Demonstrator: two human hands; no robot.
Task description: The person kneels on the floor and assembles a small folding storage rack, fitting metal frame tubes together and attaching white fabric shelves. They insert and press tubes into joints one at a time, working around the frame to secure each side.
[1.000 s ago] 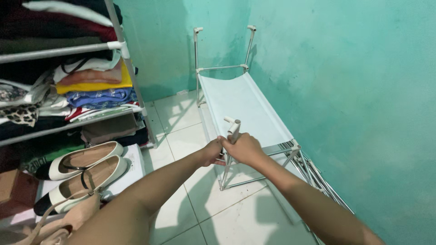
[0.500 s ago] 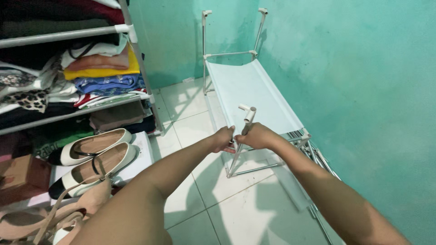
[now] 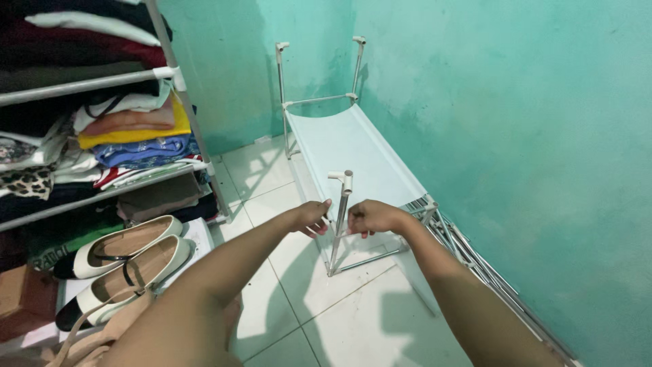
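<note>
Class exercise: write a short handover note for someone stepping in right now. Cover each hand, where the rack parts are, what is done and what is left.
Left hand: fingers pinching the near upright pole.
Right hand: gripping the same pole from the other side.
Rack frame: on the tiled floor by the green wall, fabric shelf fitted, far posts standing.
Spare rods: lying along the wall.
Left: the near right corner has no upright; spare rods unused.

Both hands, left hand and right hand, pinched a metal post at the near corner of the fabric-shelf rack, beside the teal wall.
</note>
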